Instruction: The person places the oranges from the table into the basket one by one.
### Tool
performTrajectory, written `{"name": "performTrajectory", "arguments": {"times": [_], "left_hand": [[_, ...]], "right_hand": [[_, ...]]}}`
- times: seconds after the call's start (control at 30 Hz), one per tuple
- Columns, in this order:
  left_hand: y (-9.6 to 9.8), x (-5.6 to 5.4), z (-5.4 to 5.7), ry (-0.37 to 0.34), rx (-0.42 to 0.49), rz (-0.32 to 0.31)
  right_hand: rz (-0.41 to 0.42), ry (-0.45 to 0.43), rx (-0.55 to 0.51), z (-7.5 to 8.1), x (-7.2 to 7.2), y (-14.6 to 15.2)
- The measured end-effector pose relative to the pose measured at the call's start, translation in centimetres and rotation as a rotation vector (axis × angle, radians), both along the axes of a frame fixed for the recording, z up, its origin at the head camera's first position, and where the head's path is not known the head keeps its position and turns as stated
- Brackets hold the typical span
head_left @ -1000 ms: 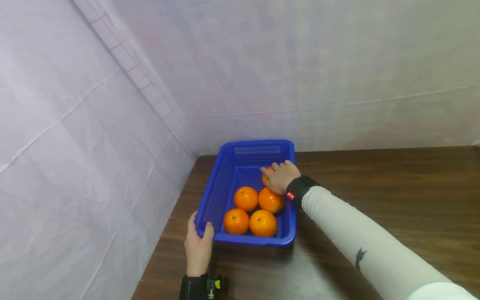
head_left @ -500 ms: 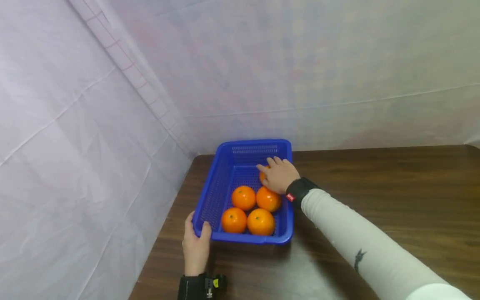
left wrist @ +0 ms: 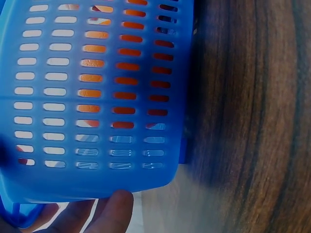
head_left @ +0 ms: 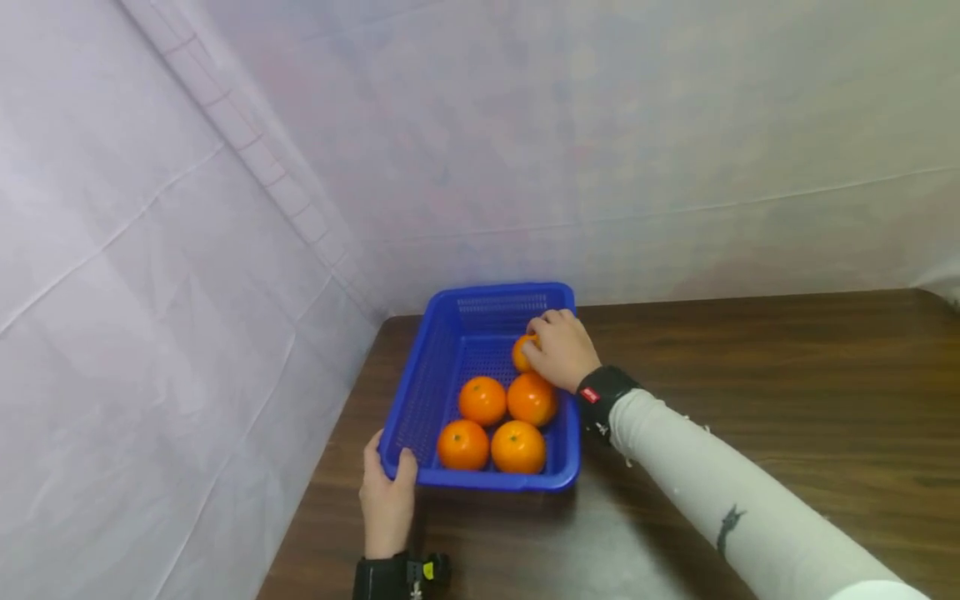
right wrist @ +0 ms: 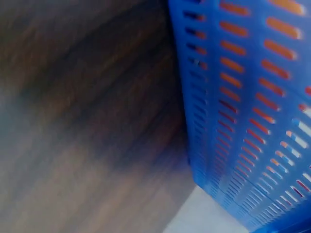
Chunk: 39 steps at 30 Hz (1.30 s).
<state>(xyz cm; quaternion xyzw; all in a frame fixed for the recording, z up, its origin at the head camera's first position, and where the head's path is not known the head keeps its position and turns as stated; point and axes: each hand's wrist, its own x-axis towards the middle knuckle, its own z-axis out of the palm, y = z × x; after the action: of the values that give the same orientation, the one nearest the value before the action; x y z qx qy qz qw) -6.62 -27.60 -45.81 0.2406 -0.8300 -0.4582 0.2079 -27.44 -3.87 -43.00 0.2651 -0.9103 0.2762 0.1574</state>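
Observation:
A blue plastic basket (head_left: 480,480) with slotted walls stands on the table, several oranges (head_left: 483,401) grouped in its near half. My left hand (head_left: 387,500) grips the basket's near left corner, thumb over the rim; its fingers (left wrist: 114,213) show under the basket's edge in the left wrist view. Reaching over the right wall, my right hand (head_left: 564,352) curls its fingers around another orange (head_left: 521,354), which sits farther back, behind the others. Part of that orange is hidden by the hand. In the right wrist view only the basket's slotted side (right wrist: 233,97) shows, not the hand.
The dark wood-grain table (head_left: 750,358) stretches to the right of the basket. A white sheet wall (head_left: 637,150) rises close behind the basket, and another sheet (head_left: 165,350) runs along the table's left edge.
My right hand's fingers, earlier extended over the far orange, are now curled around it. The basket and both hands sit slightly farther left in the view; the other oranges keep their arrangement.

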Motion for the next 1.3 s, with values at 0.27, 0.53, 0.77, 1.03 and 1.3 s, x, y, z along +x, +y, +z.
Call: {"name": "performTrajectory", "arguments": {"times": [0.27, 0.53, 0.77, 1.03, 1.3], "left_hand": [[-0.2, -0.2, -0.2, -0.015, -0.002, 0.009], [-0.2, -0.6, -0.1, -0.037, 0.001, 0.011], [-0.4, -0.9, -0.2, -0.036, -0.003, -0.002], [-0.9, -1.2, -0.1, -0.03, -0.023, 0.004], [-1.5, -1.3, -0.2, -0.044, -0.016, -0.003]], "right_hand": [[0.083, -0.078, -0.167, -0.1, -0.2, 0.6], [0.191, -0.042, -0.151, -0.3, 0.0, 1.8], [0.194, 0.046, -0.058, -0.7, 0.1, 3.1], [0.191, 0.108, -0.02, -1.3, 0.5, 4.8], [0.197, 0.111, -0.038, -1.8, 0.8, 5.7]]}}
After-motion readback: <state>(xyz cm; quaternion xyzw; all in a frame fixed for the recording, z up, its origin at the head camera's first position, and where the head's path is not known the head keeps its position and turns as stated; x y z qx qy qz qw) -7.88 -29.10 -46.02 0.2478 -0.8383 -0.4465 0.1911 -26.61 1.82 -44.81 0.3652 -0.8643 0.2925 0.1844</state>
